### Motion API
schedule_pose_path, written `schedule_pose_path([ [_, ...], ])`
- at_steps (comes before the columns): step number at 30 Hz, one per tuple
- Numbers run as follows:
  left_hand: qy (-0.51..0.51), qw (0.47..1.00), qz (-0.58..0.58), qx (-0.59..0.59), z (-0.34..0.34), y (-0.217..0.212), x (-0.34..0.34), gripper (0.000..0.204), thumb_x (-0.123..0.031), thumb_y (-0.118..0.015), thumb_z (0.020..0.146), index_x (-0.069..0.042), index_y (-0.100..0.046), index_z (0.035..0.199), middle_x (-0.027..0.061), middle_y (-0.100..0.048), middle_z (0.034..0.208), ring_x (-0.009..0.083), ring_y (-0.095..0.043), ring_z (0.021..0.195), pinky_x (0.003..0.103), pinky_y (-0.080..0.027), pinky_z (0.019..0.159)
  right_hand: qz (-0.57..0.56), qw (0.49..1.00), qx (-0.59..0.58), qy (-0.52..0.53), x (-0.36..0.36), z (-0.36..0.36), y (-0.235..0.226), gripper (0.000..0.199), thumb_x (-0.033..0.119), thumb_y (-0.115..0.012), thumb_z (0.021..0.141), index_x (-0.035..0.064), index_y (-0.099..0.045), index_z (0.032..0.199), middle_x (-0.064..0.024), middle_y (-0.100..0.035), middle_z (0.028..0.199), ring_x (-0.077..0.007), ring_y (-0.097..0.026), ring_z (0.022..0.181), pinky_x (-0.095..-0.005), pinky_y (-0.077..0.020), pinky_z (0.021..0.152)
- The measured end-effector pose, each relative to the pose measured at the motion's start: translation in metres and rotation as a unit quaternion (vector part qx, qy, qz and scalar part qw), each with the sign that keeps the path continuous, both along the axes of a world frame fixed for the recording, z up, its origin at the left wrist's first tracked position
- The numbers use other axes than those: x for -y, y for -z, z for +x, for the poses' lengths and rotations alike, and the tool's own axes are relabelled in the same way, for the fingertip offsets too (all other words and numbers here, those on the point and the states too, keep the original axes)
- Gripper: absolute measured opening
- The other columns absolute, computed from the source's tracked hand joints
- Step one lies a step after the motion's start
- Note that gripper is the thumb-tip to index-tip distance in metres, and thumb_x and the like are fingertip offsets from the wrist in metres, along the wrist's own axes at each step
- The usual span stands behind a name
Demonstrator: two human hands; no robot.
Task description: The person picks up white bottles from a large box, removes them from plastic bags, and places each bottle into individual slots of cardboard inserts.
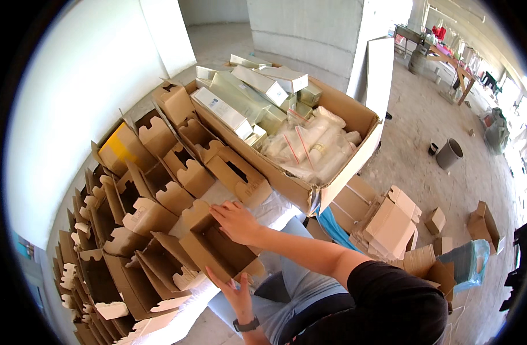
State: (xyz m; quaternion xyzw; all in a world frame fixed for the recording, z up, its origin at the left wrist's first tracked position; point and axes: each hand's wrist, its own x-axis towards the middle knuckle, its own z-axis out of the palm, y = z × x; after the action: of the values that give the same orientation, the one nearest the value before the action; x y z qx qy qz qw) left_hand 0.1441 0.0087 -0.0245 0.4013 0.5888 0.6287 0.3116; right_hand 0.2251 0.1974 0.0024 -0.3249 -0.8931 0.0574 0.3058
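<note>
An open brown cardboard box (232, 248) is tilted in front of me, its hollow inside facing up toward me. My right hand (236, 222) reaches across from the right and grips the far end, fingers over the flap. Lower down, my left hand (236, 294), with a dark watch on the wrist, holds the near edge between thumb and fingers. Its fingertips under the box are partly hidden. Just beyond my right hand stands another brown box with a cut-out slot (236, 172). Rows of similar open boxes (145, 217) with notched flaps crowd the left side.
A large carton (295, 187) at the back holds pale boxes (222, 110) and clear plastic bags (315, 144) with whitish contents. On the floor at right lie flattened cardboard (390, 221), small boxes (436, 221), a grey bucket (449, 154) and a blue-wrapped roll (466, 263).
</note>
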Motion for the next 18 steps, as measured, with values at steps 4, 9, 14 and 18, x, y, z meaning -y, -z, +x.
schedule_pose_path([
  [4, 0.009, 1.0, 0.012, -0.022, -0.003, 0.004, -0.003, 0.099, -0.012, -0.073, 0.081, -0.015, -0.007, 0.154, 0.015, -0.006, 0.158, 0.0314, -0.019, 0.143, 0.05, -0.021, 0.116, -0.032, 0.996, -0.064, -0.05, 0.019, 0.027, -0.01, 0.058, 0.018, -0.068, 0.081, 0.0023, -0.048, 0.133, -0.013, -0.043, 0.143, -0.0304, -0.045, 0.124, -0.0401, -0.0376, 0.102],
  [9, -0.006, 0.998, -0.038, -0.054, -0.005, -0.001, 0.004, 0.099, -0.011, -0.073, 0.08, -0.017, -0.008, 0.154, 0.0129, -0.007, 0.158, 0.0333, -0.018, 0.143, 0.058, -0.023, 0.113, -0.079, 0.984, -0.144, -0.067, 0.044, 0.08, -0.047, 0.047, 0.01, -0.065, 0.086, 0.0067, -0.051, 0.131, -0.0141, -0.047, 0.14, -0.0339, -0.052, 0.121, -0.0422, -0.044, 0.099],
  [14, 0.0, 0.996, -0.08, -0.044, -0.01, -0.005, 0.004, 0.099, -0.01, -0.073, 0.079, -0.016, -0.009, 0.154, 0.0127, -0.007, 0.158, 0.0302, -0.019, 0.143, 0.049, -0.023, 0.115, -0.085, 0.976, -0.199, -0.022, 0.06, 0.148, -0.103, 0.036, 0.002, -0.064, 0.085, 0.0048, -0.059, 0.12, -0.0135, -0.06, 0.124, -0.0303, -0.06, 0.112, -0.0376, -0.0517, 0.091],
  [18, 0.0, 0.995, -0.074, -0.072, -0.007, -0.011, 0.006, 0.098, -0.014, -0.073, 0.081, -0.015, -0.008, 0.154, 0.0154, -0.008, 0.158, 0.0333, -0.021, 0.142, 0.05, -0.028, 0.114, 0.028, 0.972, -0.217, 0.086, 0.012, 0.199, -0.132, 0.026, 0.001, -0.064, 0.085, 0.0038, -0.063, 0.111, -0.0124, -0.066, 0.106, -0.0284, -0.067, 0.093, -0.0382, -0.0544, 0.079],
])
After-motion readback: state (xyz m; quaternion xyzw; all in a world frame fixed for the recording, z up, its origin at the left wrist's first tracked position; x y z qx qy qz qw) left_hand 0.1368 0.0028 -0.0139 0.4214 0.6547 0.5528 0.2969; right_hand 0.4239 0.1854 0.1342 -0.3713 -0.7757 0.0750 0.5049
